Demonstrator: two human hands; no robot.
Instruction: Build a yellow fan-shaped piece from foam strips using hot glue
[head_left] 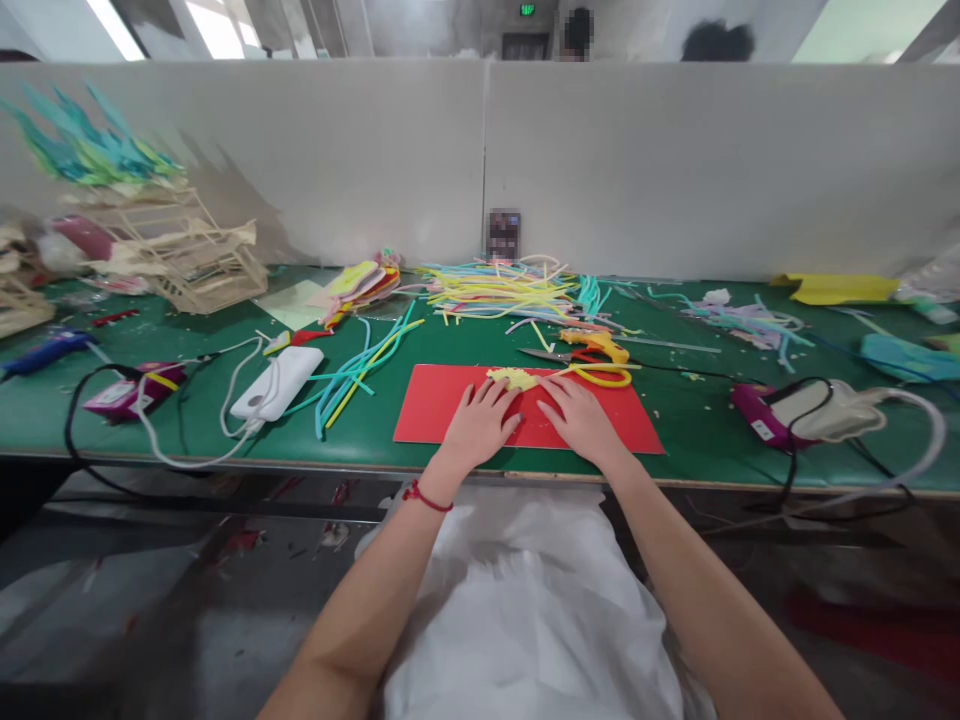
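My left hand (478, 425) lies palm down on a red sheet (435, 405) on the green table, fingers stretched flat. A red string bracelet circles its wrist. My right hand (581, 417) rests flat beside it on the same sheet, fingers spread. Both sets of fingertips reach toward a small yellow fuzzy piece (513, 378) at the sheet's far edge. My left fingertips almost touch it. Neither hand holds anything.
Yellow-handled scissors (596, 373) and a yellow glue gun (598, 345) lie just beyond the sheet. A pile of coloured pipe cleaners (499, 288) sits at the back. A white power adapter (276, 383) with cables lies left, a purple device (757, 412) right. A grey partition (600, 160) backs the table.
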